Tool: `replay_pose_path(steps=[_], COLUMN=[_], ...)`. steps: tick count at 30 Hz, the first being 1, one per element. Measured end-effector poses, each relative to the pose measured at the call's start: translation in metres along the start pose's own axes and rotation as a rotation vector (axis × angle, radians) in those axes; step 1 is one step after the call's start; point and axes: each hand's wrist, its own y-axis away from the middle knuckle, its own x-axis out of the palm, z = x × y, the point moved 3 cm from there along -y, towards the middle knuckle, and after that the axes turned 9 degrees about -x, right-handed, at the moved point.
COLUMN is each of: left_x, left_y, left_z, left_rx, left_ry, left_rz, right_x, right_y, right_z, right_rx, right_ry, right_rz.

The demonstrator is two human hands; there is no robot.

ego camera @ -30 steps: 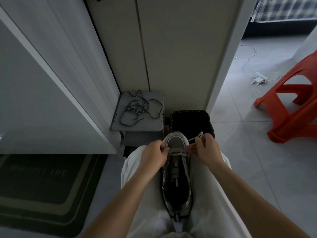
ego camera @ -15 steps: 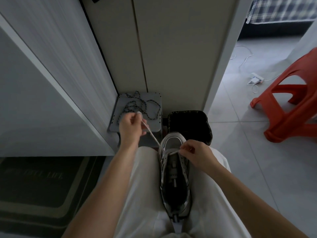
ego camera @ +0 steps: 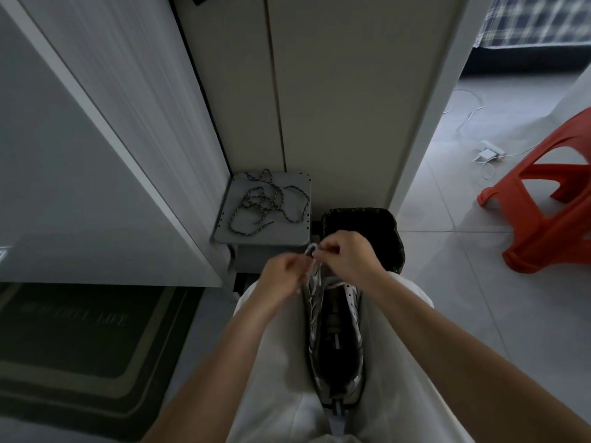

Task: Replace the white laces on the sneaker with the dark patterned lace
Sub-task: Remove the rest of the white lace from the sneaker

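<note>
A grey and black sneaker point(ego camera: 335, 340) lies between my knees, toe pointing away from me. The white lace point(ego camera: 315, 270) runs up from its front eyelets to a small loop above the toe. My right hand point(ego camera: 347, 254) pinches that loop of lace over the toe. Just left of it, my left hand point(ego camera: 283, 276) grips the same lace; it is motion-blurred. The dark patterned lace point(ego camera: 265, 203) lies in a loose tangle on a small grey stool point(ego camera: 291, 231) ahead of me, untouched.
A black lined bin point(ego camera: 388, 225) stands right behind the sneaker's toe. A white cabinet fills the left, a wall panel the middle. An orange plastic stool point(ego camera: 550, 206) and a charger with cable point(ego camera: 487, 151) sit on the tiled floor at right. A dark doormat point(ego camera: 80, 346) lies at left.
My left hand, which had pulled the white lace out toward the grey stool, has come back to the toe. My right hand has risen from the eyelets and now holds the lace loop.
</note>
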Motion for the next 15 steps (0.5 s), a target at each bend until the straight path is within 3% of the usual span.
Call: replay_pose_path(steps=[3,7,9,12,15], left_x=[0.015,0.013,0.006,-0.012,-0.035], left_y=[0.002,-0.001,-0.005,-0.005,0.0], left_z=[0.015,0.007,-0.002,-0.022,-0.048], left_rx=[0.103,0.196,0.163,0.089,0.159], left_ry=[-0.221,-0.195,-0.089,0.301,0.478], left_rz=[0.081,-0.101,-0.158,-0.168,-0.177], right_x=[-0.016,-0.022,-0.018,-0.005,0.008], right_y=[-0.013,-0.018,-0.014,0.0,0.019], right_z=[0.01,0.024,0.021,0.0,-0.019], right_rx=[0.015,-0.01,-0.003,0.05,0.009], right_ry=[-0.159,-0.364,-0.359,-0.145,0.006], right_rz=[-0.098,-0.14,-0.084,0.093,0.202])
